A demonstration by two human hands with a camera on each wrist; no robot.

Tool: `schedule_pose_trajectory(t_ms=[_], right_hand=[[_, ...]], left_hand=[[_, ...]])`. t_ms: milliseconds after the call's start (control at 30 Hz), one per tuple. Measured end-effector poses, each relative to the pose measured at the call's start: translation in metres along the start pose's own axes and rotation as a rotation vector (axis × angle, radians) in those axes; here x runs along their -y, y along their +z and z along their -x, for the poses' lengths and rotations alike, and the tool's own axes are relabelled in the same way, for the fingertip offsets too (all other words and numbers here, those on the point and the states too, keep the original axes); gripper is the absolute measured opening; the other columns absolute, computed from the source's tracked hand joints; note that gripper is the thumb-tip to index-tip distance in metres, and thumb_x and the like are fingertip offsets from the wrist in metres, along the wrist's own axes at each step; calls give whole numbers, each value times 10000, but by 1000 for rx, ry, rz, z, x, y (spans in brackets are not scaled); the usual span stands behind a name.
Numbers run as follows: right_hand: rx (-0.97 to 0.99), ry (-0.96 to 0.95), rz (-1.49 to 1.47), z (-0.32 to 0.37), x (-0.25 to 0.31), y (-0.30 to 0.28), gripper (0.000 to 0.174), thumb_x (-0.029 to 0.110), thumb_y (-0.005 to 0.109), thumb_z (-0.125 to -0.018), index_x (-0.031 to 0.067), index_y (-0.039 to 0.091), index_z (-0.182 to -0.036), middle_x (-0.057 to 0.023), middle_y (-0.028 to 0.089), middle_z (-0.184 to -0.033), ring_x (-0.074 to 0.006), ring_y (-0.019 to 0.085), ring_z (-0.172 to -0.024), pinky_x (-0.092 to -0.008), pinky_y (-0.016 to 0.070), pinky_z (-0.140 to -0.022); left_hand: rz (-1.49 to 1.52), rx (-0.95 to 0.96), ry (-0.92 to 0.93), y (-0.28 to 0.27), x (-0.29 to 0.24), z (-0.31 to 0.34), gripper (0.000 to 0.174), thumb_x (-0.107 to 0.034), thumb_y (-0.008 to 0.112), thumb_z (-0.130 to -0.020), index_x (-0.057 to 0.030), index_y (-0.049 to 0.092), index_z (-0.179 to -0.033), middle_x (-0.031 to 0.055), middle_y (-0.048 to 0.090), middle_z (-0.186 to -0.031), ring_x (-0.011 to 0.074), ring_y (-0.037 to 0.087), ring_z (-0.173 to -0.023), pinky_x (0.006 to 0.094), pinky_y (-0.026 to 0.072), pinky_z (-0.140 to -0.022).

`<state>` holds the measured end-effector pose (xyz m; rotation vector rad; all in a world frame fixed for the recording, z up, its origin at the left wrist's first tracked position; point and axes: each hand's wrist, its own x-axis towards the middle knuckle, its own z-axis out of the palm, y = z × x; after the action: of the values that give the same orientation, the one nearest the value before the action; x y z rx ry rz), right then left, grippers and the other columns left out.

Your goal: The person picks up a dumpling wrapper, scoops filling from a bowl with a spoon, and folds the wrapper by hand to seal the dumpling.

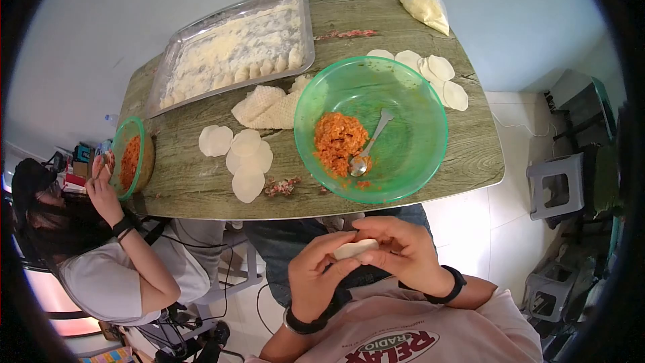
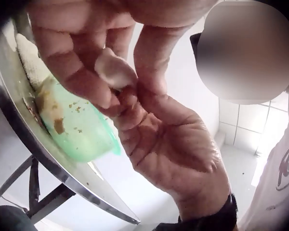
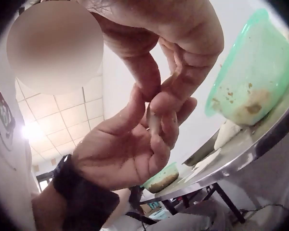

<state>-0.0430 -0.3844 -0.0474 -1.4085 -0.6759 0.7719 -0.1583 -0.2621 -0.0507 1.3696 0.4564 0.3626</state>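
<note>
In the head view a white folded dumpling (image 1: pixel 355 249) is held low in front of the shirt, just off the table's near edge. My left hand (image 1: pixel 317 274) pinches one end between thumb and fingers. At its other end my right hand (image 1: pixel 405 254) pinches the dough, thumb on the near side. The left wrist view shows the dumpling's pale rounded side (image 2: pixel 114 72) between the fingers of both hands. From the right wrist only a narrow strip of dumpling (image 3: pixel 154 120) shows; fingers hide the remainder.
A green bowl (image 1: pixel 430 168) holds orange-red filling (image 1: pixel 339 141) and a spoon (image 1: pixel 371 141). Round wrappers (image 1: pixel 248 183) lie left, more wrappers (image 1: pixel 440 68) right. Behind are a cloth (image 1: pixel 265 109) and a floured metal tray (image 1: pixel 228 47) with dumplings. Another person (image 1: pixel 111 262) sits left beside a second bowl (image 1: pixel 149 161).
</note>
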Motion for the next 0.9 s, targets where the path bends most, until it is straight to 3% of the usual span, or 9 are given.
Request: schedule_pose_trajectory(t_ms=[67, 200, 433, 500, 633, 700, 833, 900], right_hand=[[1, 88, -358, 1, -5, -4, 302, 57, 596, -874, -23, 536, -1159, -103, 623, -1000, -137, 625, -863, -252, 526, -723], [-40, 161, -394, 1, -5, -7, 199, 95, 589, -887, -31, 574, -1041, -79, 629, -915, -106, 615, -787, -225, 508, -683], [-92, 138, -309, 1, -9, -2, 89, 75, 580, -889, -8, 575, -921, -29, 583, -807, -61, 526, -626, -194, 444, -562], [-113, -35, -26, 2, -7, -2, 76, 68, 581, -883, -3, 560, -899, -24, 564, -804, -57, 494, -590, -193, 421, -541], [-70, -65, -38, 3, -9, -3, 122, 76, 586, -878, 0, 581, -973, -31, 555, -834, -68, 509, -634, -201, 428, -560], [-98, 25, -220, 2, -4, 1, 201, 98, 594, -877, 9, 598, -1058, -44, 561, -875, -83, 529, -701, -214, 447, -606], [-130, -49, -220, -5, -8, 7, 255, 115, 593, -882, 12, 599, -1115, -54, 571, -920, -102, 550, -768, -228, 464, -668], [22, 16, -331, -3, -12, 2, 223, 121, 593, -884, -7, 612, -1066, -69, 597, -933, -114, 570, -765, -240, 479, -701]], left_hand=[[22, -23, -10, -2, 0, 2, 349, 32, 672, -777, 33, 583, -1115, 116, 582, -1098, 168, 585, -972, 267, 487, -810], [70, -50, -34, 0, -4, 4, 316, 59, 658, -778, 55, 587, -1085, 118, 590, -1057, 156, 584, -952, 263, 471, -823], [-4, -20, -24, 7, -5, 3, 309, 62, 656, -778, 49, 590, -1080, 104, 593, -1038, 151, 584, -936, 254, 472, -812], [51, -80, -40, 11, -5, 2, 292, 23, 705, -737, 24, 631, -1019, 80, 622, -975, 108, 577, -845, 218, 453, -725], [-40, -108, 48, 8, -6, 1, 275, 26, 704, -737, 20, 633, -1002, 79, 608, -978, 116, 580, -836, 227, 459, -731], [-17, -85, 27, 3, -6, 2, 298, 60, 675, -761, 32, 602, -1049, 86, 557, -1041, 150, 584, -915, 244, 477, -796], [9, -146, 5, 7, -11, 0, 338, 5, 734, -709, 10, 609, -1024, 74, 574, -958, 138, 583, -854, 243, 471, -729], [-223, -51, 98, 5, -13, 0, 380, -3, 752, -694, 5, 598, -1041, 86, 556, -1011, 144, 585, -877, 238, 473, -726]])
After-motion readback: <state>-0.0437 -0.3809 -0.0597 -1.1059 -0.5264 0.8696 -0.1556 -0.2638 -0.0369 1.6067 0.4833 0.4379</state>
